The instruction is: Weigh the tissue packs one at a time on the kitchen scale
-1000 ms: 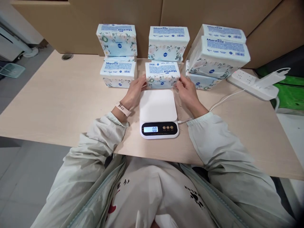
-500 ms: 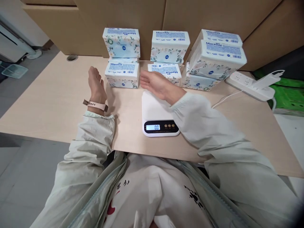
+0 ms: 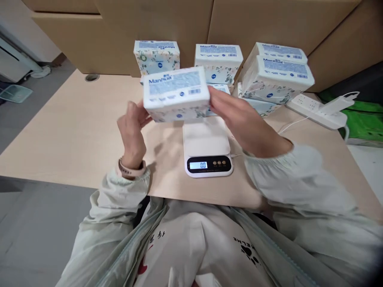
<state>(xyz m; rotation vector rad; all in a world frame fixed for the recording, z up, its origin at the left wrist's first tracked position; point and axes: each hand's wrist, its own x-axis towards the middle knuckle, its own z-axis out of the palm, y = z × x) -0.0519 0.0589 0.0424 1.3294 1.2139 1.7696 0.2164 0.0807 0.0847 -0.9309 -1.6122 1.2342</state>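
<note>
A floral pack of tissues (image 3: 176, 91) marked "Manhua" is held up off the table between both of my hands. At its left end, my left hand (image 3: 131, 131) grips with bent fingers, partly hidden behind the pack. My right hand (image 3: 242, 117) presses against the right end with its fingers stretched along the side. Below and slightly right of the pack lies a white digital scale (image 3: 206, 137), its plate bare and its display reading 0.0.
Behind stand more tissue packs: one at the left (image 3: 157, 56), a middle stack (image 3: 220, 61) and a right group (image 3: 281, 73). A white power strip (image 3: 317, 111) lies at the right. Cardboard (image 3: 167, 24) walls the back of the wooden table (image 3: 74, 131).
My hands have taken the front left tissue pack, lifted it off the table and brought it toward me and right. The scale still reads 0.0.
</note>
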